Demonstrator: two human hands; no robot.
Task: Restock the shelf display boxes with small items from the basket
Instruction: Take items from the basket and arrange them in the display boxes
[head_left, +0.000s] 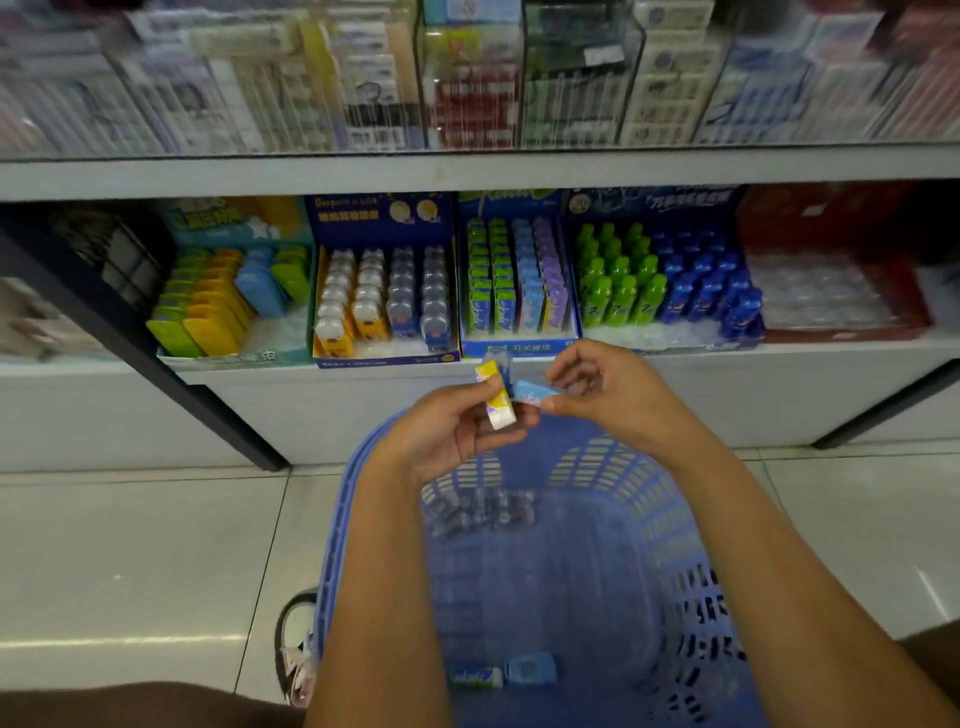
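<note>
My left hand (457, 436) grips a small yellow-and-purple packet (497, 397) above the blue plastic basket (670, 525). My right hand (608, 387) pinches a small light-blue packet (532, 391) right beside it; the two packets touch. Just beyond them on the lower shelf stands a display box (519, 347) with green, blue and purple packets of the same kind. Two small items, a green-white one (475, 677) and a blue one (531, 669), lie on the basket floor near me, and several clear-wrapped pieces (483, 512) lie at its far end.
More display boxes line the shelf: yellow and blue cases (384, 301), green and blue bottles (670, 280), flat green and orange cases (218, 306), a red box (831, 291). An upper shelf (467, 171) holds stationery. A dark post (156, 374) slants at left. My shoe (298, 649) rests on floor tiles.
</note>
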